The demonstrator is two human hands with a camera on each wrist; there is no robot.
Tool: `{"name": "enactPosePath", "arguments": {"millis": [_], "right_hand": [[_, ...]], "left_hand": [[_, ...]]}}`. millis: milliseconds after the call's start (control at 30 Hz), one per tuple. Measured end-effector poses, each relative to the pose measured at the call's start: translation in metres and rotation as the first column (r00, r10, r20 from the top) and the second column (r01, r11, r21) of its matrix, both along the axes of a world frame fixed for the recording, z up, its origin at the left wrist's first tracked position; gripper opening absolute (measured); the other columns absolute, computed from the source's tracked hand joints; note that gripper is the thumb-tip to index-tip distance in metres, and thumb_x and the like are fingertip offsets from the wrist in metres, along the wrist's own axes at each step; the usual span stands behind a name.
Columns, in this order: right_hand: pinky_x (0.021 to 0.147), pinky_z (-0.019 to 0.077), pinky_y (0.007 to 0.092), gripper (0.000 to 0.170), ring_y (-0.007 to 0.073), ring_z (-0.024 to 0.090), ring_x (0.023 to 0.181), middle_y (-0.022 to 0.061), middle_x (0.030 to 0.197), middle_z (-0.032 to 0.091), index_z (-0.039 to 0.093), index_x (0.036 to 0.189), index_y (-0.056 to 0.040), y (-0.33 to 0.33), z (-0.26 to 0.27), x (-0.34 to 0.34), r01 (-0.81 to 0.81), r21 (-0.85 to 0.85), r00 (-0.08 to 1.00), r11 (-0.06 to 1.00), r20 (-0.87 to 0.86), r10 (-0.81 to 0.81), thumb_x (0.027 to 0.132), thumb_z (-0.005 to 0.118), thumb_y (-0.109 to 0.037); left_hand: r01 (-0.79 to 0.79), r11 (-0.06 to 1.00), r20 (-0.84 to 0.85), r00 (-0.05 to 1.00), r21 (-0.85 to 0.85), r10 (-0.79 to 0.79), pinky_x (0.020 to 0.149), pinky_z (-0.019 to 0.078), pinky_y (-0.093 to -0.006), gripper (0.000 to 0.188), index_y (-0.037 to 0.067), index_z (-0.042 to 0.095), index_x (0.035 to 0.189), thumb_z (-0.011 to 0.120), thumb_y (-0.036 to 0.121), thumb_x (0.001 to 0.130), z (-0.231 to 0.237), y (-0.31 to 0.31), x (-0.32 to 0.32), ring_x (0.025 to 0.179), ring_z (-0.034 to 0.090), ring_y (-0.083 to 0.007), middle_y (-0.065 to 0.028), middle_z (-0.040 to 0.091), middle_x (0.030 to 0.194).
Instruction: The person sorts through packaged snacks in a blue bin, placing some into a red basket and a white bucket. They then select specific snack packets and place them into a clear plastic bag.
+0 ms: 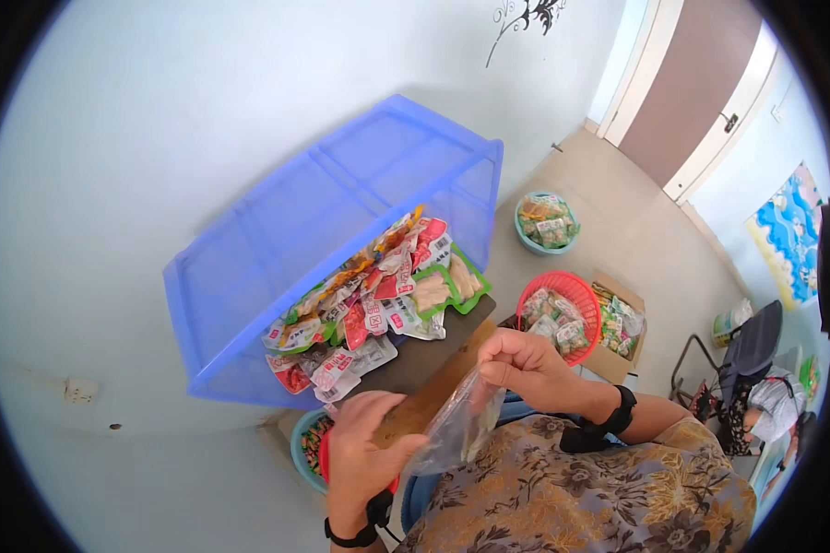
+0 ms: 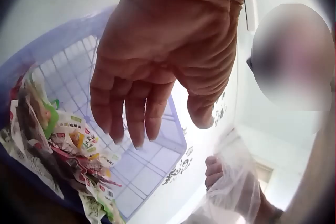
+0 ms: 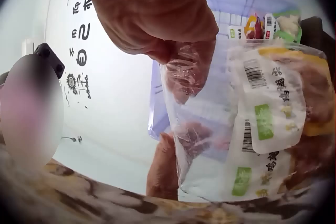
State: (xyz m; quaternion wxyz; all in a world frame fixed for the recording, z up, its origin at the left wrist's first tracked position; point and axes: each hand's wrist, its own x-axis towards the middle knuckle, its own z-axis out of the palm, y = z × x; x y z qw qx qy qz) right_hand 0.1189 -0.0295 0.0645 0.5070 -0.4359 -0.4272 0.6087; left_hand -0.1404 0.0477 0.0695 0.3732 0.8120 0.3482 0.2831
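My right hand (image 1: 530, 369) pinches the rim of a clear plastic bag (image 1: 456, 429) in front of my body. In the right wrist view, small white-labelled snack packets (image 3: 275, 103) show through the bag's film. My left hand (image 1: 364, 452) is beside the bag, its fingers loosely bent and its thumb toward the bag's edge. Nothing shows between those fingers in the left wrist view. Ahead of both hands, a tilted blue plastic crate (image 1: 314, 198) holds a pile of colourful snack packets (image 1: 378, 295), which spills over its near side.
A wooden edge (image 1: 447, 373) runs between the crate and my body. On the floor to the right stand a red basket (image 1: 592, 309), a cardboard box (image 1: 638, 355) and a light-blue basin (image 1: 539, 247), all with packets. Another basin (image 1: 300, 442) stands low left. The wall (image 1: 157, 138) backs the crate.
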Motion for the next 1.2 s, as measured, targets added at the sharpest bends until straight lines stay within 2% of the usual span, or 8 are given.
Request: {"name": "enactPosePath", "arguments": {"millis": [100, 433, 600, 800, 900, 967, 1067, 1200], "right_hand": [[0.074, 0.0555, 0.0268, 0.010, 0.0115, 0.069, 0.081, 0.0063, 0.087, 0.071, 0.051, 0.104, -0.0040, -0.004, -0.006, -0.010, 0.068, 0.034, 0.995, 0.997, 0.068, -0.070, 0.105, 0.051, -0.014], [0.075, 0.0548, 0.0255, 0.005, 0.0118, 0.070, 0.087, 0.0070, 0.089, 0.071, 0.051, 0.104, -0.0029, -0.021, 0.008, -0.011, 0.152, 0.095, 0.972, 0.984, 0.164, -0.166, 0.104, 0.052, -0.008], [0.068, 0.0515, 0.0253, 0.008, 0.0102, 0.067, 0.080, 0.0047, 0.086, 0.072, 0.066, 0.100, -0.0017, -0.020, 0.011, 0.017, 0.030, 0.303, 0.946, 0.953, 0.298, -0.125, 0.095, 0.067, -0.008], [0.063, 0.0502, 0.0292, 0.011, 0.0193, 0.068, 0.073, 0.0084, 0.082, 0.071, 0.070, 0.094, -0.0018, -0.030, 0.003, 0.043, 0.059, 0.460, 0.974, 0.886, 0.169, -0.152, 0.090, 0.073, -0.011], [0.062, 0.0500, 0.0306, 0.015, 0.0222, 0.067, 0.071, 0.0091, 0.082, 0.071, 0.071, 0.095, -0.0017, -0.039, 0.001, 0.060, 0.046, 0.395, 0.964, 0.918, 0.222, -0.143, 0.090, 0.073, -0.016], [0.068, 0.0516, 0.0340, 0.025, 0.0244, 0.069, 0.081, 0.0121, 0.089, 0.071, 0.070, 0.102, -0.0023, -0.040, -0.003, 0.075, 0.035, 0.297, 0.982, 0.954, 0.169, -0.089, 0.088, 0.075, -0.022], [0.088, 0.0507, 0.0386, 0.050, 0.0264, 0.065, 0.106, 0.0168, 0.111, 0.068, 0.064, 0.119, -0.0043, -0.032, -0.035, 0.091, 0.057, 0.492, 0.968, 0.869, 0.185, -0.169, 0.077, 0.081, -0.025], [0.082, 0.0525, 0.0374, 0.042, 0.0256, 0.068, 0.096, 0.0136, 0.103, 0.071, 0.067, 0.114, -0.0048, -0.040, -0.075, 0.114, -0.121, 0.439, 0.967, 0.890, 0.255, 0.006, 0.076, 0.079, -0.019]], "left_hand": [[0.090, 0.985, -0.013, 0.996, -0.146, -0.093, 0.088, 0.0512, -0.0381, 0.047, 0.001, 0.071, 0.105, 0.085, 0.016, 0.062, -0.002, -0.007, 0.027, 0.100, 0.065, -0.0306, -0.0135, 0.070, 0.104], [0.047, 0.988, 0.110, 0.992, 0.147, -0.063, 0.064, 0.0493, -0.0377, 0.008, 0.001, 0.069, 0.083, 0.075, 0.002, 0.078, 0.007, -0.024, 0.051, 0.072, 0.063, -0.0300, -0.0114, 0.066, 0.079], [0.064, 0.963, -0.005, 0.998, 0.263, -0.065, 0.064, 0.0475, -0.0388, 0.009, 0.003, 0.068, 0.082, 0.075, 0.000, 0.076, 0.042, -0.046, 0.069, 0.071, 0.062, -0.0305, -0.0106, 0.064, 0.077], [0.084, 0.923, -0.136, 0.990, 0.375, -0.035, 0.063, 0.0464, -0.0407, 0.006, 0.002, 0.065, 0.082, 0.071, 0.001, 0.081, 0.044, -0.060, 0.098, 0.071, 0.061, -0.0325, -0.0108, 0.063, 0.075], [0.109, 0.900, -0.196, 0.980, 0.423, -0.026, 0.062, 0.0451, -0.0402, 0.005, 0.004, 0.064, 0.082, 0.068, 0.001, 0.082, 0.039, -0.063, 0.113, 0.070, 0.061, -0.0320, -0.0106, 0.062, 0.075], [0.135, 0.884, -0.229, 0.973, 0.447, -0.032, 0.061, 0.0440, -0.0392, 0.007, 0.006, 0.064, 0.083, 0.068, 0.000, 0.080, 0.041, -0.066, 0.127, 0.068, 0.060, -0.0306, -0.0097, 0.061, 0.075], [0.139, 0.907, -0.232, 0.972, 0.397, -0.047, 0.062, 0.0458, -0.0414, 0.014, 0.000, 0.061, 0.083, 0.062, 0.010, 0.093, 0.046, -0.068, 0.151, 0.071, 0.059, -0.0340, -0.0138, 0.061, 0.074], [0.195, 0.894, -0.272, 0.958, 0.404, -0.086, 0.059, 0.0438, -0.0390, 0.019, -0.001, 0.060, 0.082, 0.059, 0.012, 0.096, 0.047, -0.062, 0.178, 0.066, 0.057, -0.0322, -0.0130, 0.059, 0.072]]}}
